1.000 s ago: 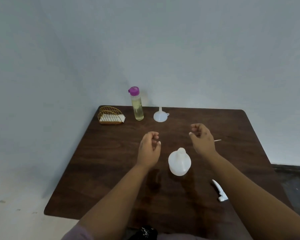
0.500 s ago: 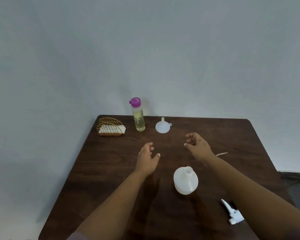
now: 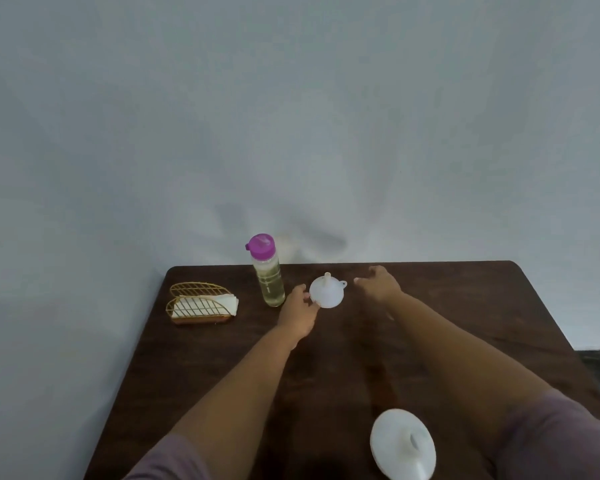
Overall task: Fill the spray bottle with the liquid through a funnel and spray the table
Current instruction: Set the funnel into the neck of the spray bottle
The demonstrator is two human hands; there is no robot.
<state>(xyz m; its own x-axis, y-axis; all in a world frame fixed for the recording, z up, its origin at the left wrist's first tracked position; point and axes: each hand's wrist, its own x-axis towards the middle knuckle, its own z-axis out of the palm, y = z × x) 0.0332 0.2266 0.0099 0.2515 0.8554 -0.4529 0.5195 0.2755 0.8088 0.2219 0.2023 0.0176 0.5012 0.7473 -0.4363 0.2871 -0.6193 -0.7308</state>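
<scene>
Flanking one funnel (image 3: pixel 327 294): left hand (image 3: pixel 297 315) touching rim, right hand (image 3: pixel 378 285) spread (two bottles).

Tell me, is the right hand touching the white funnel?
Apart. In the head view a strip of dark table shows between the right hand and the funnel.

A plain home-like room is suggested: a dark wooden surface (image 3: pixel 465 323) set against a bare pale wall (image 3: pixel 291 116) (napkin holder (image 3: pixel 201 304) left of the hands).
</scene>
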